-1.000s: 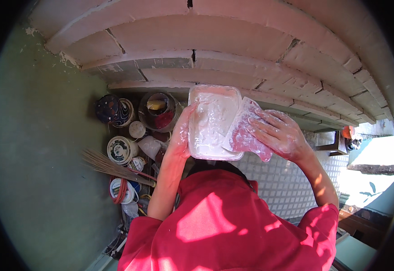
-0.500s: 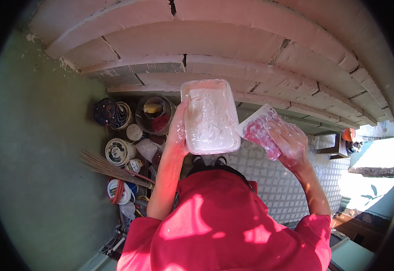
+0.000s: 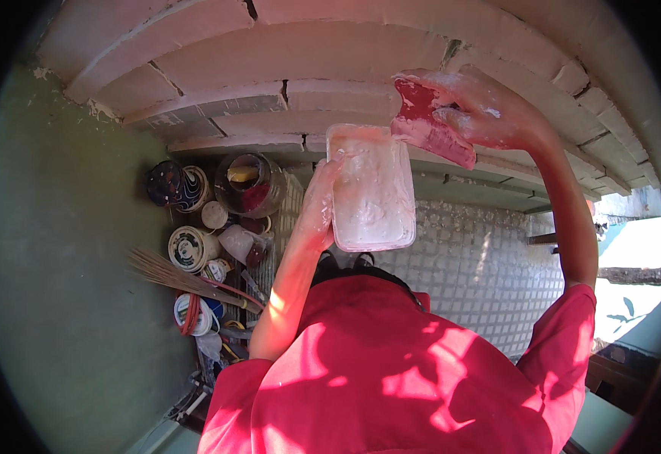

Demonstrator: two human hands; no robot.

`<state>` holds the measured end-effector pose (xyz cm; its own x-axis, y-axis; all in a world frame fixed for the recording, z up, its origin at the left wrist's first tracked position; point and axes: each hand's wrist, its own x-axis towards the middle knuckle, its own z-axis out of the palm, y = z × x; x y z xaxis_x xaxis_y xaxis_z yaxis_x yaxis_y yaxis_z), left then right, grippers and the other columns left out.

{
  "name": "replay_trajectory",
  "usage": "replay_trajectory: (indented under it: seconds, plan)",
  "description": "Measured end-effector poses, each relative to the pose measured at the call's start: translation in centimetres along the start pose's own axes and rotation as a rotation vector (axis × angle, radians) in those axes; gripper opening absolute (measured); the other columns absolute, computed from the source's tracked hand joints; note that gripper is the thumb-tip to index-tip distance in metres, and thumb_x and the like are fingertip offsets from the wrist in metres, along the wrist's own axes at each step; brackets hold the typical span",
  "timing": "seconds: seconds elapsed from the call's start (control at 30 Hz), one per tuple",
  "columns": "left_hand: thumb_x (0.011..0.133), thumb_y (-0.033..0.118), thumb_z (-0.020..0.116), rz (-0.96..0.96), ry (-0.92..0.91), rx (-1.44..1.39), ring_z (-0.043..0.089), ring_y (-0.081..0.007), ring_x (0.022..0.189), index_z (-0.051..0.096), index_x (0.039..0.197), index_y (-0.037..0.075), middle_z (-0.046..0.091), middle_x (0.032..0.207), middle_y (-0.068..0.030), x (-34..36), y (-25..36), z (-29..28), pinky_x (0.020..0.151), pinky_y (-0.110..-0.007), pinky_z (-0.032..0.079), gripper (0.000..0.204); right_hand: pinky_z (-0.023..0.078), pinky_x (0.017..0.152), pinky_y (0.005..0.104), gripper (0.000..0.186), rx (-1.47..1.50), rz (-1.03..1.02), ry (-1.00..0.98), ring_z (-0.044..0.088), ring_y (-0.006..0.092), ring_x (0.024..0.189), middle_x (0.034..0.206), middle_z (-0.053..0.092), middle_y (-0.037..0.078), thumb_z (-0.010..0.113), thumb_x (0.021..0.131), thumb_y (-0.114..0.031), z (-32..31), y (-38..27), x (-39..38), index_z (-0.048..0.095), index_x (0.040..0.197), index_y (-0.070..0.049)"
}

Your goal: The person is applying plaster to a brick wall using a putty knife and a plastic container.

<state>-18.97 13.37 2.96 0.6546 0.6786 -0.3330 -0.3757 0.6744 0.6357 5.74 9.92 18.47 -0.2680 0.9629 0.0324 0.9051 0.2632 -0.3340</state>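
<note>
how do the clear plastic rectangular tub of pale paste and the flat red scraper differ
The clear plastic rectangular tub is an open container of pale paste; the flat red scraper is a sheet with smears on it. The tub looks clear at its edge; the scraper is red. The left hand holds the tub; the right hand holds the scraper, higher in the picture. Both are hand-held and carry paste.

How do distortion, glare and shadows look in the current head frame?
Head view, top: fisheye bows the pinkish slab rows. Head view, right: the bright sunlit patch blows out to white. Head view, bottom: hard sun-and-shadow blotches on the red cloth shirt. Head view, centre: the clear rectangular plastic tub sits in softer shade.
</note>
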Motion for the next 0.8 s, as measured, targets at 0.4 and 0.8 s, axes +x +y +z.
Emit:
replay_trajectory:
  seconds: [0.4, 0.8]
  plan:
    - [0.092, 0.036, 0.052, 0.002, 0.033, 0.118, 0.057, -0.0163, 0.094, 0.041, 0.107, 0.004, 0.051, 0.102, -0.0098, -0.2, -2.4, 1.9, 0.078, -0.033, 0.051, 0.037, 0.046, 0.06, 0.0326, 0.051, 0.163, 0.033, -0.478, 0.055, 0.02, 0.063, 0.073, 0.059, 0.012, 0.05, 0.065, -0.004, 1.0, 2.1, 3.0, 0.057, 0.115, -0.002]
    - [0.093, 0.041, 0.05, -0.035, 0.064, 0.136, 0.056, -0.0183, 0.097, 0.04, 0.115, 0.001, 0.05, 0.106, -0.0113, 2.5, -4.6, 1.8, 0.081, -0.035, 0.05, 0.047, 0.046, 0.044, 0.0312, 0.061, 0.435, 0.127, -0.667, 0.053, 0.016, 0.049, 0.063, 0.056, 0.008, 0.048, 0.063, -0.003, 3.3, 2.9, 0.6, 0.056, 0.124, -0.004]
